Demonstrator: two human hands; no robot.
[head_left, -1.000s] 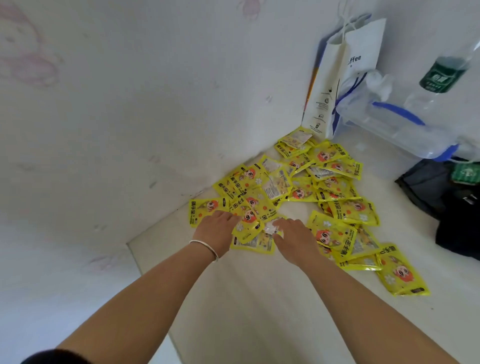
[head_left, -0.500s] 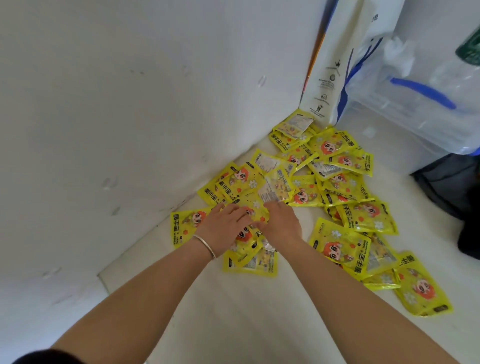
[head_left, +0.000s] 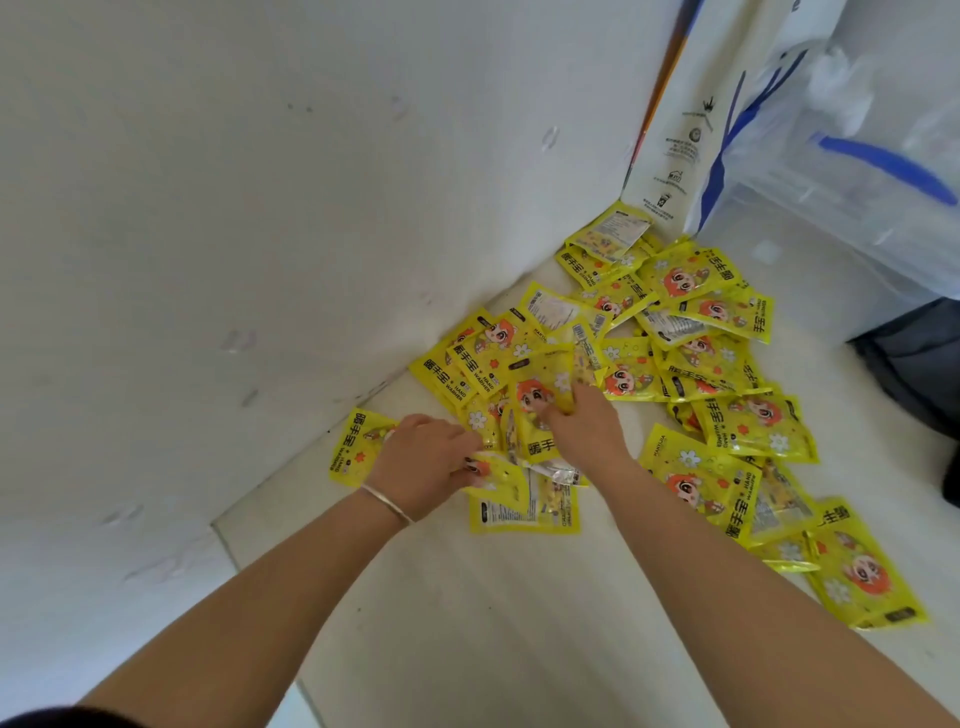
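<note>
The flat yellow foil hand-warmer packet (head_left: 537, 415) lies at the near-left edge of the scattered pile of like packets (head_left: 727, 364) on the white surface (head_left: 467, 623), long axis running away from the person. The right hand (head_left: 587, 431) pinches its right edge with curled fingers. The left hand (head_left: 421, 460), just to the left, grips a second yellow packet (head_left: 498, 475), fingers curled, so the right hand is nearer the rest of the pile.

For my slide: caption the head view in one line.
Left hand and right hand each grip yellow packets from a pile by the wall.
</note>
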